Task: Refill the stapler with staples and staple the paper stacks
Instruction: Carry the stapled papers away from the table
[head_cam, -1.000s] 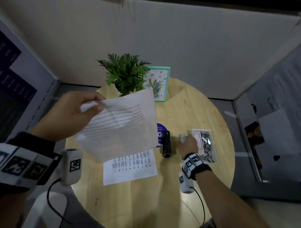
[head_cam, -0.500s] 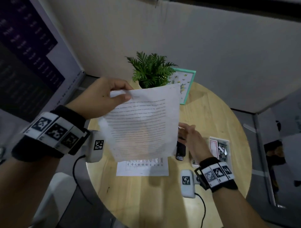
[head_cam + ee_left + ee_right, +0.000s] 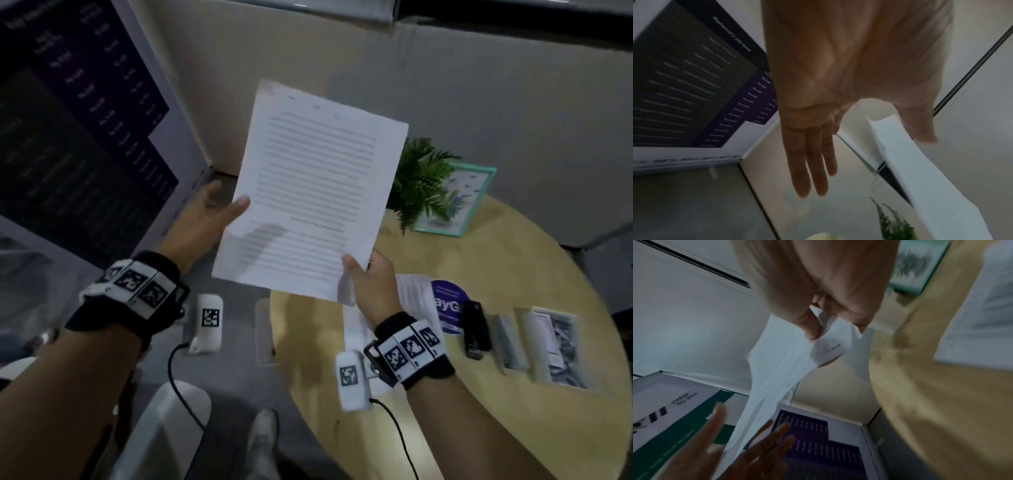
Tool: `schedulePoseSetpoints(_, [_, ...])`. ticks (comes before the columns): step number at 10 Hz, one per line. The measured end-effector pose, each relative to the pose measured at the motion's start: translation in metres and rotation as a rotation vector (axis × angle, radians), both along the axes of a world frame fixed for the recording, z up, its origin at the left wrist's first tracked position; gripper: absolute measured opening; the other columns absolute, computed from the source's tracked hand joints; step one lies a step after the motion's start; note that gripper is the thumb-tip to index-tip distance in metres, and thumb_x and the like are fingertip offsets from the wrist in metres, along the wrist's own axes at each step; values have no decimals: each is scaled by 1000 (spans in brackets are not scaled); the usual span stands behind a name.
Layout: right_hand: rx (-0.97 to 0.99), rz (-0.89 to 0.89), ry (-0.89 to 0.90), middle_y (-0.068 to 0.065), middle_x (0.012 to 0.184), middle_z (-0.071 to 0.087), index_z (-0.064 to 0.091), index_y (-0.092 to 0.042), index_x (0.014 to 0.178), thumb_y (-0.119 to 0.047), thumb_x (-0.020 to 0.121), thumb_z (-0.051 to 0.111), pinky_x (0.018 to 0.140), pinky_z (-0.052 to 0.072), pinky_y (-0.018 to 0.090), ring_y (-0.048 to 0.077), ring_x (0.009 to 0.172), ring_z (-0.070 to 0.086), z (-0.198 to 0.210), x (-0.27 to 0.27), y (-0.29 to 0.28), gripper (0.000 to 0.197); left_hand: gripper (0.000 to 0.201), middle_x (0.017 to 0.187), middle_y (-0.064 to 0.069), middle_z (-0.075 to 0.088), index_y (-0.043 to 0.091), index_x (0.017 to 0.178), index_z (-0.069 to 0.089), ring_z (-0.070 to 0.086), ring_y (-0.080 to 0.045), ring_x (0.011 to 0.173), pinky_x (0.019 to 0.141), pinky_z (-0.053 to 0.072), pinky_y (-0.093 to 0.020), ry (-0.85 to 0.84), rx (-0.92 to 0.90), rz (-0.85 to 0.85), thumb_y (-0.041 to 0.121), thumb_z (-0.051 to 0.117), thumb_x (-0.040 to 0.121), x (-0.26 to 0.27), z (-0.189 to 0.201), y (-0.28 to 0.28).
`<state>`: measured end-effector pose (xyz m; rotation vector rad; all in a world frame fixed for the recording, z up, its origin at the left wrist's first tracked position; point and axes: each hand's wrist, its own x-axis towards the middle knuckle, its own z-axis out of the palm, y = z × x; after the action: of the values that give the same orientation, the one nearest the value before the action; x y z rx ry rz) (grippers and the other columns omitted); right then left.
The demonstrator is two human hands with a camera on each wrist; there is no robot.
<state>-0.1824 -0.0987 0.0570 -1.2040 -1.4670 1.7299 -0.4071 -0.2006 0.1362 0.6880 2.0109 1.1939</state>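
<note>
A white printed paper stack (image 3: 315, 192) is held upright in the air, left of the round wooden table (image 3: 479, 428). My right hand (image 3: 363, 274) pinches its lower right corner, thumb in front; the right wrist view shows the crumpled corner (image 3: 824, 344) in that pinch. My left hand (image 3: 212, 219) is at the lower left edge, thumb on the front and straight fingers (image 3: 812, 162) spread behind the sheets (image 3: 920, 178). The black stapler (image 3: 476, 329) lies shut on the table. An open staple box (image 3: 555, 346) lies right of it. Another printed sheet (image 3: 414, 298) lies on the table, partly behind my right wrist.
A potted plant (image 3: 421, 181) and a teal picture frame (image 3: 469, 198) stand at the table's back. A purple round sticker (image 3: 448, 305) lies beside the stapler. A dark poster board (image 3: 68, 137) stands at the left. White chair parts (image 3: 164, 428) and a shoe (image 3: 263, 442) are below.
The paper stack has risen and turned upright. My left hand slid from its top corner to its lower left edge. My right hand left the table and took the lower right corner.
</note>
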Motion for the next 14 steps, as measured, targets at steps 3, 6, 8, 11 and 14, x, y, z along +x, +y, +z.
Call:
schedulePoseSetpoints(3, [-320, 26, -172, 1, 115, 64, 56, -10, 124, -7, 91, 55, 89, 47, 29, 19, 103, 59, -81, -198, -107, 34, 27, 91, -10, 61, 4, 107, 58, 56, -15, 68, 36, 43, -10, 38, -296, -82, -12, 54, 85, -127, -68, -90])
schedulePoseSetpoints(6, [-838, -41, -433, 24, 118, 66, 65, 5, 108, -11, 74, 73, 89, 56, 43, 37, 110, 65, -247, -199, -181, 38, 14, 97, -22, 69, -2, 92, 60, 70, -35, 86, 74, 58, -38, 239, -642, -372, 3, 67, 80, -140, -229, -60])
schedulePoseSetpoints(8, [-844, -27, -652, 20, 126, 62, 60, -7, 104, -36, 101, 30, 91, 41, 32, 30, 120, 56, -305, -166, -171, 42, 29, 105, -26, 68, -7, 113, 59, 71, -35, 86, 78, 59, -44, 139, -748, -513, -1, 62, 86, -103, -328, -34])
schedulePoseSetpoints(11, [-870, -176, -584, 19, 114, 65, 60, -4, 102, -22, 94, 52, 79, 53, 37, 24, 95, 63, -357, -146, -149, 21, 41, 113, -19, 66, -7, 118, 57, 68, -33, 98, 85, 56, -37, 184, -825, -544, 14, 69, 85, -91, -380, -18])
schedulePoseSetpoints(14, [-845, 51, -498, 10, 107, 60, 49, -16, 92, -24, 85, 57, 93, 54, 39, 22, 86, 55, -280, -178, -152, 13, 32, 111, -20, 69, 3, 119, 60, 68, -29, 87, 84, 55, -35, 264, -712, -402, 17, 61, 90, -120, -313, -9])
